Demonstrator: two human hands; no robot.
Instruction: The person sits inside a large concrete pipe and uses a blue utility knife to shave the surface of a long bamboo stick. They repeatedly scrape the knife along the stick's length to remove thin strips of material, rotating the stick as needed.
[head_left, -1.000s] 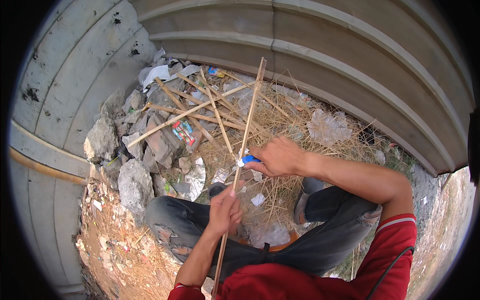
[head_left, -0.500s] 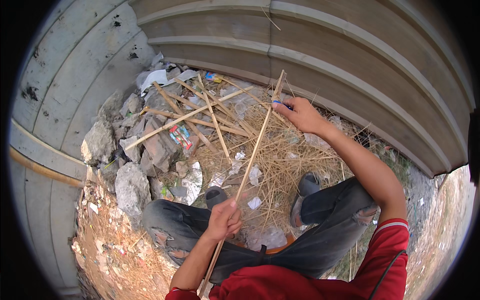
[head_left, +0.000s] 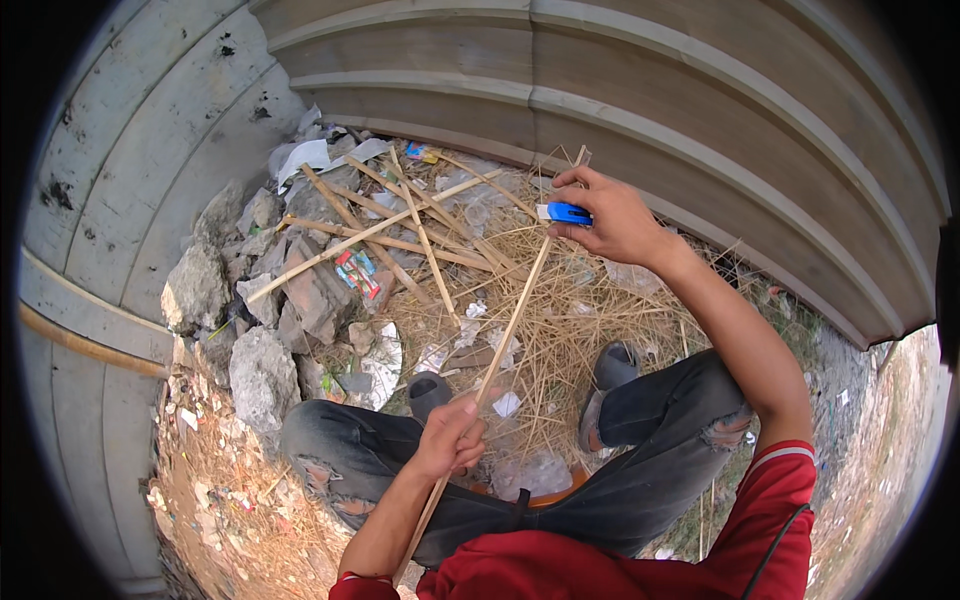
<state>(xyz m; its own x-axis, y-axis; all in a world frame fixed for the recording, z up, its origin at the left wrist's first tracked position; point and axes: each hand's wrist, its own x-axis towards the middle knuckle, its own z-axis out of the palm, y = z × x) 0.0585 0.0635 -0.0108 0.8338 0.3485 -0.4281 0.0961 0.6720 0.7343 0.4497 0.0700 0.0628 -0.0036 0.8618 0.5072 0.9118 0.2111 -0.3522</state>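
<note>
A long, thin bamboo strip (head_left: 510,325) runs slantwise from beside my left forearm up to the far right hand. Near its lower part my left hand (head_left: 450,438) is closed around it. My right hand (head_left: 612,215) grips a blue utility knife (head_left: 571,213) between thumb and fingers, its short pale blade pointing left over the strip. The far end of the strip shows just beyond my right fingers. Whether the blade touches the bamboo cannot be made out.
Several bamboo strips (head_left: 375,235) lie crossed on the ground ahead, among straw shavings (head_left: 570,330), paper scraps and plastic litter. Broken concrete lumps (head_left: 265,375) are piled at the left. Corrugated metal sheeting (head_left: 640,100) closes the far side, pale panels (head_left: 150,140) the left.
My right hand has turned and shifted slightly right, so the blue knife now shows plainly. The left hand keeps its hold on the strip, whose far end has swung a little right.
</note>
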